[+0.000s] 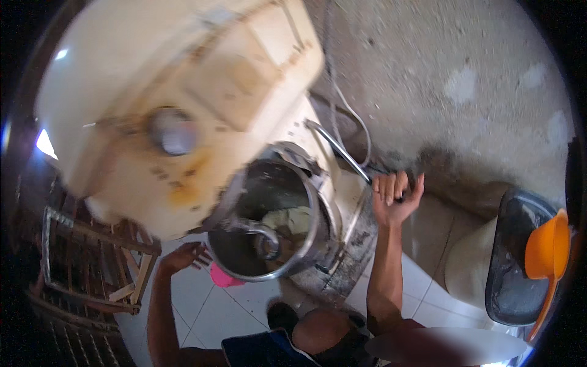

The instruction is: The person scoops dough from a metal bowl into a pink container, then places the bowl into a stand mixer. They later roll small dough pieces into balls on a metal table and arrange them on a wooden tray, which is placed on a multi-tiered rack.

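Observation:
A cream, stained mixer (232, 85) looms over the upper left. Beneath its head sits a steel bowl (223, 251) with a metal spiral hook (269, 244) and pale dough-like material (287, 220) inside. My right hand (397, 199) has its fingers curled round the end of a metal lever (339, 147) on the mixer's side. My left hand (186, 257) is beside the bowl's left edge, fingers apart and holding nothing. A pink plastic object (223, 278) shows partly behind the bowl.
Wooden frames (101, 257) stand at the left. At the right, an orange dipper (544, 244) lies on a dark tray (513, 300) beside a pale container (465, 269). A cord (367, 137) runs along the rough wall (458, 55). My body and white floor tiles (202, 318) show below.

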The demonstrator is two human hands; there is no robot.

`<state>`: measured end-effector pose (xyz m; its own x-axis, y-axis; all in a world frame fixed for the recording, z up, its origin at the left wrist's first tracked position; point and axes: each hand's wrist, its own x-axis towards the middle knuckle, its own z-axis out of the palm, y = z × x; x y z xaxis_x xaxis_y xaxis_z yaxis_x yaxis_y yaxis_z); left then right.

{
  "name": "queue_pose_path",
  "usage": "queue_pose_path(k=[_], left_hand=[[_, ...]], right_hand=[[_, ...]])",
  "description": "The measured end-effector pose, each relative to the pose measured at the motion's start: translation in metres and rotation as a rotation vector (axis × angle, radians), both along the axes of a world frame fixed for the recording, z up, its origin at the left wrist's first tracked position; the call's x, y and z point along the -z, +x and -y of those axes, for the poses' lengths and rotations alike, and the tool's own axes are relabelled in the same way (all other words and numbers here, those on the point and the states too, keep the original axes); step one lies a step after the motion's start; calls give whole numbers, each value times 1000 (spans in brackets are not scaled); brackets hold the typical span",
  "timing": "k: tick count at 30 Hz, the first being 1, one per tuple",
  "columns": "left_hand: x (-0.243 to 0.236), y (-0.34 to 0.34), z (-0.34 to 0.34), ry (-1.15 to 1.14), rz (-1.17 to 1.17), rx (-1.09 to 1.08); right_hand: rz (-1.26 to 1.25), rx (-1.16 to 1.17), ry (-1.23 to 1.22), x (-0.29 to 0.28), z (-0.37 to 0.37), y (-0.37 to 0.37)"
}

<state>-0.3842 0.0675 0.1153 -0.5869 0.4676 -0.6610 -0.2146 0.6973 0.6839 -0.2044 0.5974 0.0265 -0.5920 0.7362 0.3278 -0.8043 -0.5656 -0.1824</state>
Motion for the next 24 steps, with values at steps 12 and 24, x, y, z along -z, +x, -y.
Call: queue_pose_path(k=[12,24], left_hand=[[-184,184,41,-161,-470,28],[-190,246,-52,-13,-390,402]], right_hand=[[186,317,-291,-257,74,-5],[603,1313,1258,-215,86,-11]])
